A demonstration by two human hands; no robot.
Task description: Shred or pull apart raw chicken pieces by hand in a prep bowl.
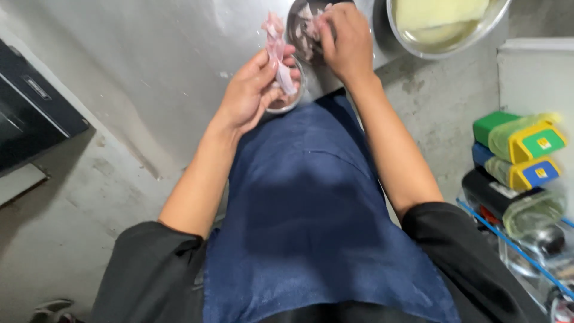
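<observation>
Pink meat strip (pixel 276 51) pinched in left hand (pixel 254 90), right hand (pixel 347 42) fingers curled into meat bowl (pixel 297 24).

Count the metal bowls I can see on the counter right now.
2: a small bowl of pale meat pieces under the right hand, and a large bowl at top right. More may lie out of frame.

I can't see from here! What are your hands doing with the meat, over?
Left hand gripping a pale pink meat strip over a small bowl. Right hand fingers down in the metal bowl of meat pieces. Nothing blocking either hand.
</observation>
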